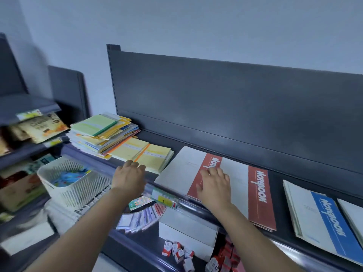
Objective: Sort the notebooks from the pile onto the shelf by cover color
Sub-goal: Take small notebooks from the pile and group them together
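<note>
2 red notebooks (pixel 260 201) lie flat side by side on the shelf (pixel 277 179), about mid-frame. Each has a white cover w/ a red strip reading "Notebook" & sits on a thin stack of the same kind. The right grip (pixel 215 187) rests on the left 1, released, fingers spread flat across the red strip & the white cover.

Right of the reds & apart from them, a blue notebook (pixel 324 228) lies flat on its own thin stack. Just beside it, another white cover (pixel 353 213) is cut off by the frame edge; colour not visible.

Left of the reds, 2 yellow notebooks (pixel 155 156) w/ orange spines lie overlapped, near the shelf's front. The left grip (pixel 129 178) is at their near edge, fingers bent down; can't tell if it's grasping a cover or only touching.

Behind-left of those sits the pile (pixel 102 134): messy, a green cover on top, yellow & orange edges sticking out below, at the shelf's left end by the dark back panel (pixel 216 99).

A price label (pixel 164 198) sits on the front rail between the 2 forearms. Below: a white slatted basket (pixel 74 185) w/ sth blue inside, fanned card packets (pixel 141 216), a white box (pixel 186 234) & small red-&-white packs (pixel 177 251). Far left, blurred, are side shelves (pixel 29 103) w/ boxed goods.
</note>
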Motion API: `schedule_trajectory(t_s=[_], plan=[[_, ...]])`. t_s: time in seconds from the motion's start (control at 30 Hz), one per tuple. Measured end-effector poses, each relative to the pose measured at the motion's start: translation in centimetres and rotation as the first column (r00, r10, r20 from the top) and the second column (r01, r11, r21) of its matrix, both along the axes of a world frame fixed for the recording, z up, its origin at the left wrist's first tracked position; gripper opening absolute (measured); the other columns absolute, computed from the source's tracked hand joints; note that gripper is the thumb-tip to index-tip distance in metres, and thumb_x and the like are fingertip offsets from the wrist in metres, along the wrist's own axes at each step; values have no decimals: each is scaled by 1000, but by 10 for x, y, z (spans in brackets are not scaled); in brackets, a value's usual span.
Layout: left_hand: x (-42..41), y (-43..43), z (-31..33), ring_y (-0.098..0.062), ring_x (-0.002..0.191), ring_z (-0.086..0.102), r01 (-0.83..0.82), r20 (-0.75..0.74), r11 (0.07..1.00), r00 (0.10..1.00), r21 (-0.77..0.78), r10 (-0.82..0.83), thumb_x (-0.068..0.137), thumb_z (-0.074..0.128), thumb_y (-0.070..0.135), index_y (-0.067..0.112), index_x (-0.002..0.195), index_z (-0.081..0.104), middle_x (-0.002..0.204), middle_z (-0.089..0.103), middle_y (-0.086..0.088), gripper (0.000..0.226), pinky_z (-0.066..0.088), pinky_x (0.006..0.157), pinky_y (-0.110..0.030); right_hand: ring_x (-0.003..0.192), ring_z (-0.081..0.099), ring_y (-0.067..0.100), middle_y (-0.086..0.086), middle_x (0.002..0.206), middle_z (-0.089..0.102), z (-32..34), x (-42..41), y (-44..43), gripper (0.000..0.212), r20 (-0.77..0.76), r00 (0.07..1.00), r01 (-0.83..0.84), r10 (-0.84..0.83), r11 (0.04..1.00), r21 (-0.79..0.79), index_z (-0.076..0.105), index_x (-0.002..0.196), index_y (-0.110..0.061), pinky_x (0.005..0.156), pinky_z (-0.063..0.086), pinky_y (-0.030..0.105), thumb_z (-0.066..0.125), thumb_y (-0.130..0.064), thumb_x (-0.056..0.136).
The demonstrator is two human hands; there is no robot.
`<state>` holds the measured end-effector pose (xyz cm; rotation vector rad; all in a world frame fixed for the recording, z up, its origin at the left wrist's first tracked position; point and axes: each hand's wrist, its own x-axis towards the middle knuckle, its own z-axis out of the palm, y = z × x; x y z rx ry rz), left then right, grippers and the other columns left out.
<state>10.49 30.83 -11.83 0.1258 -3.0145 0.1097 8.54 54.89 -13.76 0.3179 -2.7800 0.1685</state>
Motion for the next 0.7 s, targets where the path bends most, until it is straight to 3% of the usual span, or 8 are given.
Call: schedule_trajectory(t_s=[0.23, 0.33, 0.4, 0.47, 0.53, 0.7], plan=[[26, -81, 9, -22, 128, 39, -150, -17, 988, 989, -42, 149, 92, 53, 30, 19, 129, 50, 135, 48, -2, 39, 37, 100, -35, 116, 48, 26, 3, 119, 57, 15, -12, -97, 35, -12, 974, -225, 228, 968, 112, 58, 120, -20, 95, 36, 37, 61, -31, 88], [30, -119, 11, -23, 127, 39, -188, -9, 981, 982, -42, 188, 92, 52, 27, 19, 133, 47, 134, 48, -3, 42, 37, 99, -35, 87, 60, 26, 2, 86, 65, 18, -17, -146, 35, -5, 969, -245, 248, 958, 148, 70, 88, -20, 74, 48, 37, 84, -29, 58], [30, -145, 11, -24, 126, 40, -209, -10, 977, 978, -44, 209, 93, 50, 25, 19, 132, 47, 132, 48, -4, 39, 37, 99, -35, 76, 60, 24, -1, 76, 64, 21, -22, -177, 38, -10, 967, -250, 255, 954, 164, 69, 77, -22, 65, 50, 36, 89, -30, 45], [27, -171, 13, -25, 125, 40, -218, -9, 975, 976, -42, 218, 94, 47, 22, 19, 130, 47, 131, 49, -5, 36, 37, 98, -35, 89, 59, 24, 0, 90, 65, 27, -26, -208, 35, 13, 959, -280, 282, 945, 171, 69, 90, -22, 77, 47, 36, 83, -34, 61], [22, -197, 15, -25, 122, 41, -217, -8, 975, 976, -38, 217, 94, 45, 21, 18, 126, 49, 126, 50, -6, 32, 37, 95, -35, 112, 49, 25, 2, 115, 59, 28, -36, -238, 32, 20, 944, -330, 331, 931, 158, 60, 114, -21, 94, 37, 36, 64, -34, 85], [-2, -256, 23, -25, 119, 41, -161, -38, 986, 987, -49, 159, 92, 48, 23, 16, 119, 50, 123, 50, -6, 28, 37, 95, -35, 123, 42, 25, 3, 127, 54, 36, -61, -306, 35, 1, 943, -331, 334, 936, 122, 53, 124, -20, 100, 33, 37, 55, -34, 92]])
